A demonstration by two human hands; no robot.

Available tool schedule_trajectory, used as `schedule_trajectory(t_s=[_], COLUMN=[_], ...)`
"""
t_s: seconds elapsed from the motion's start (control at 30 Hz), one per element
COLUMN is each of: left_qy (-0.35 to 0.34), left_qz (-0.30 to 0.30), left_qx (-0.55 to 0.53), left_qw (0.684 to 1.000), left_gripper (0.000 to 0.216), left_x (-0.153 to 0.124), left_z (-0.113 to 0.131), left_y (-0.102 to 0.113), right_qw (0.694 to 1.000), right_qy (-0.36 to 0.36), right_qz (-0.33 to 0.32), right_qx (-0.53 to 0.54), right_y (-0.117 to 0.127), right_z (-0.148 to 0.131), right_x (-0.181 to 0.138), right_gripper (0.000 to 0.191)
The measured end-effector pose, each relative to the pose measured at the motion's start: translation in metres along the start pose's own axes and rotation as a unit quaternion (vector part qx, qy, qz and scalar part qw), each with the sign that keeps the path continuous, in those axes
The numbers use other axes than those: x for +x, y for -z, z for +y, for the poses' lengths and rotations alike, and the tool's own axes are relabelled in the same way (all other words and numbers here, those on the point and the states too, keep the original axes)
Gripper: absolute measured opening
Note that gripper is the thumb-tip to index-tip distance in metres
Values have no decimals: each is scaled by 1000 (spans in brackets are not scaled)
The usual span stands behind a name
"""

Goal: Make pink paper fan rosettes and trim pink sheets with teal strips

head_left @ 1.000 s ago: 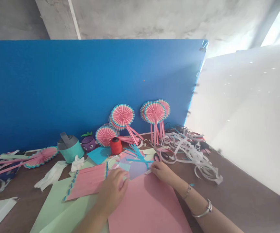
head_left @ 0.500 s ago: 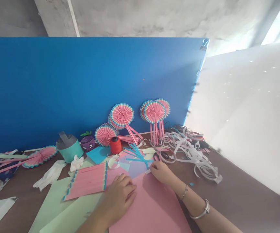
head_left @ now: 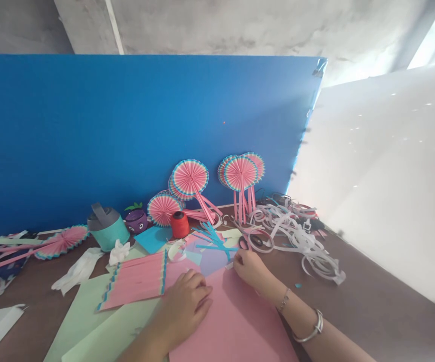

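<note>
A large pink paper sheet (head_left: 236, 327) lies on the brown table in front of me. My left hand (head_left: 185, 306) rests flat on its left part, fingers stretched toward the middle. My right hand (head_left: 251, 269) is at the sheet's far corner, fingers curled and pinching the paper's edge. A pleated pink piece with blue trim (head_left: 136, 281) lies just left of my left hand, on light green sheets (head_left: 89, 322).
Pink paper fans (head_left: 190, 178) lean on the blue board (head_left: 126, 136). A red thread spool (head_left: 180, 224), a teal tape roll (head_left: 106, 229), a purple toy (head_left: 137, 220), scissors (head_left: 251, 242) and curled white strips (head_left: 300, 241) lie behind. A white wall (head_left: 390, 176) stands at right.
My left hand has slid right from the pleated piece onto the pink sheet and flattened there. The right hand has stayed at the far corner.
</note>
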State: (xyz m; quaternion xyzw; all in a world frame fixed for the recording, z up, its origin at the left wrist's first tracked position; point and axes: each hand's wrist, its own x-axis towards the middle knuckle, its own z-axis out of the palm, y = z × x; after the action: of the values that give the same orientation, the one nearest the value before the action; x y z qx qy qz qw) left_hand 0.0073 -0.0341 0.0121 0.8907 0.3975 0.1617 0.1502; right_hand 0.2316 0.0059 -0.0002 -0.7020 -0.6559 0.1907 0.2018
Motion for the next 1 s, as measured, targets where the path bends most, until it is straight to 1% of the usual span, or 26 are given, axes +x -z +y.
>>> schedule_trajectory(t_s=[0.3,0.43,0.63,1.0], left_qy=[5,-3,-14,-7], left_qz=[-5,1,6,-3], left_qx=[0,-3,-10,-11], left_qw=[1000,1000,1000,1000], left_gripper=[19,20,19,19], left_x=[-1,0,-1,-1], left_z=[0,-1,-1,0], left_y=[0,0,-1,0], right_qw=[1000,999,998,993], right_qy=[-1,-3,-2,-16], right_qz=[-7,-12,-14,-30], right_qx=[-25,-39,-63,-117], right_y=[-3,-2,-1,2], right_z=[1,0,-5,-15], right_x=[2,0,-3,-9], right_gripper=[13,13,16,18])
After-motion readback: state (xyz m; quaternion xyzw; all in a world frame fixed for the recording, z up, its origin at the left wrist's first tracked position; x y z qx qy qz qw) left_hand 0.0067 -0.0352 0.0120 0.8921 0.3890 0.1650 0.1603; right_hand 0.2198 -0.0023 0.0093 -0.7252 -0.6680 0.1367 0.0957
